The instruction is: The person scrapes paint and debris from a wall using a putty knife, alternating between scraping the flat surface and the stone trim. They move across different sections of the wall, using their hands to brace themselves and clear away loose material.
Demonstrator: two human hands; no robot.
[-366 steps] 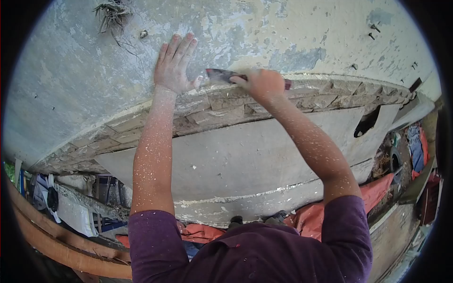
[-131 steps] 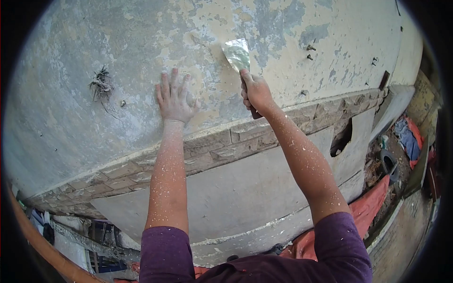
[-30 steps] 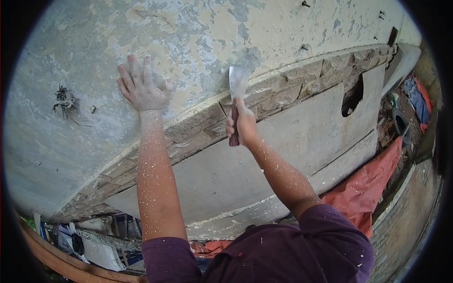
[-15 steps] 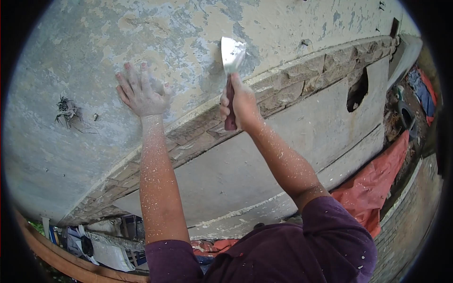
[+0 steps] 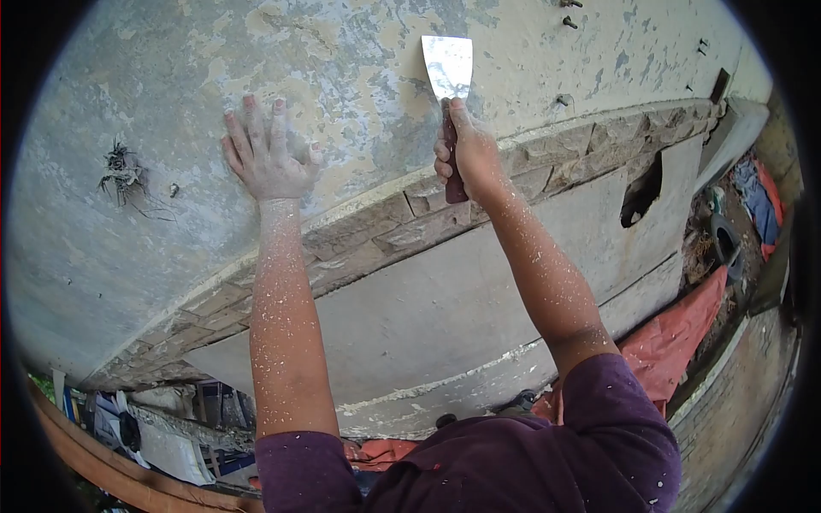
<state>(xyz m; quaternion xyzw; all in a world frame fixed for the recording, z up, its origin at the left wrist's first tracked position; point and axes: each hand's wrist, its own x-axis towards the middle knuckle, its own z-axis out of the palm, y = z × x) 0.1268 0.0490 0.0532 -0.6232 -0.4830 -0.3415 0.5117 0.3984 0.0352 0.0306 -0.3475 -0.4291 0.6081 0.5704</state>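
Observation:
My left hand (image 5: 272, 158) lies flat on the wall (image 5: 162, 94), fingers spread and coated in pale dust. My right hand (image 5: 475, 154) is wrapped round the dark handle of a paint scraper (image 5: 449, 73), its thumb along the top of the grip. The wide metal blade points up the wall and overlaps the flaking paint. Grey patches show through the cream paint around the blade and above my left hand. Paint flakes speckle both forearms.
A rough stone ledge (image 5: 376, 222) runs below the painted wall, with a grey panel (image 5: 428, 299) under it that has a dark hole (image 5: 641, 192). Bolts (image 5: 569, 20) stick out at upper right. Red tarp (image 5: 676, 333) lies low on the right; a tuft of wires (image 5: 121, 171) protrudes at left.
My right hand has moved up and to the right with the scraper, whose blade now sits higher on the wall. The left hand stays flat in the same spot on the wall.

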